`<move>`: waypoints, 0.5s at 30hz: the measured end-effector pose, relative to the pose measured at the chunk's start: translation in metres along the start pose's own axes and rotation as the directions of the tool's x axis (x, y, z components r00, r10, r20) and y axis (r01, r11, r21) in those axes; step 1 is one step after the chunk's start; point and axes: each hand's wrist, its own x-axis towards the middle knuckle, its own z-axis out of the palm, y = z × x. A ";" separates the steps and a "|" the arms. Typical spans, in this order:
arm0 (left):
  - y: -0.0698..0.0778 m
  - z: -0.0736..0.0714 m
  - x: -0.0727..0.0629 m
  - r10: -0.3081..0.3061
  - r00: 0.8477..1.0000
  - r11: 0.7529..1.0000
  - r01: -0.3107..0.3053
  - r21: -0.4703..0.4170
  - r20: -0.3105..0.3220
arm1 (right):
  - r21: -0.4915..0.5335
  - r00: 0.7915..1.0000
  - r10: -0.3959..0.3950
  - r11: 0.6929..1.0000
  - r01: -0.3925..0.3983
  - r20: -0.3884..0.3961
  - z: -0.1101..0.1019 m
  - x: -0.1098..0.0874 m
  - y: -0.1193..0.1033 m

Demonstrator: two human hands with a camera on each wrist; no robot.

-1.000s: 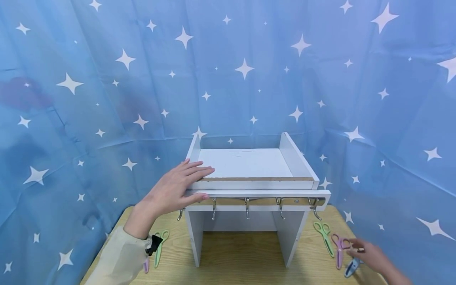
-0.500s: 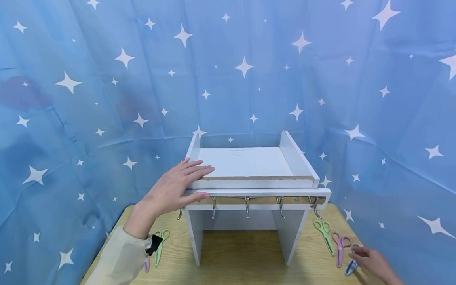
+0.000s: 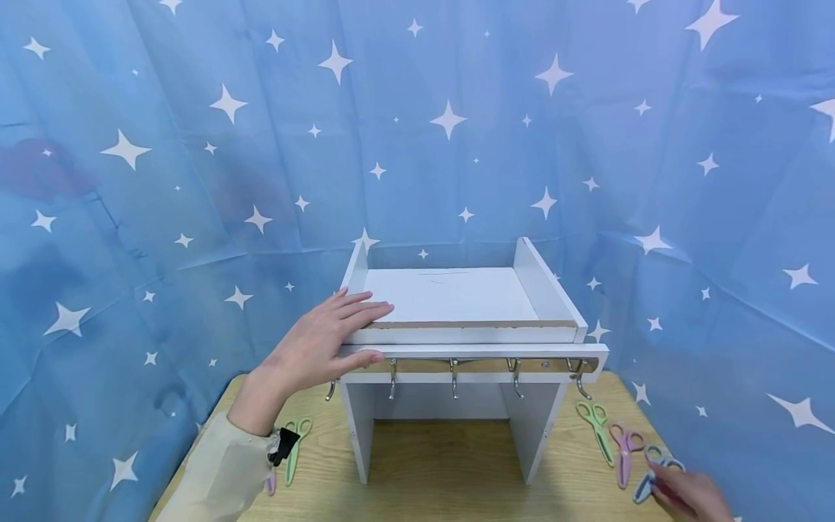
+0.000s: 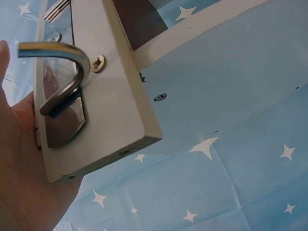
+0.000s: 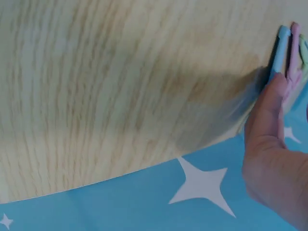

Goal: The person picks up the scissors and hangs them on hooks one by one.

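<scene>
The blue scissors [image 3: 642,489] lay on the tabletop [image 3: 580,493] just left of my right fingers [image 3: 672,478], blades toward me; pinched or not, I couldn't tell. My straight left fingers [image 3: 362,317] touched the white shelf [image 3: 457,301].

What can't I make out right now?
Purple item at left, head view: mostly hidden behind the sleeve.
Whether the right hand grips the blue scissors, head view: its back hides some fingers.
Dark marks on the shelf, head view: too small to identify.
Green scissors, right wrist view: cut off by the right edge.
</scene>
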 end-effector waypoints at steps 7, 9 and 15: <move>0.001 0.000 0.001 0.005 1.000 1.000 -0.005 -0.002 -0.008 | 0.028 0.986 0.129 0.992 -0.127 -0.103 0.010 -0.002 0.000; 0.002 0.000 0.001 0.005 1.000 1.000 -0.005 -0.002 -0.010 | 0.021 0.985 0.138 0.990 -0.136 -0.099 0.011 -0.002 0.000; 0.002 -0.001 0.001 0.000 1.000 1.000 0.000 -0.001 -0.011 | -0.407 0.997 -0.060 0.913 0.033 -0.054 0.007 0.004 0.010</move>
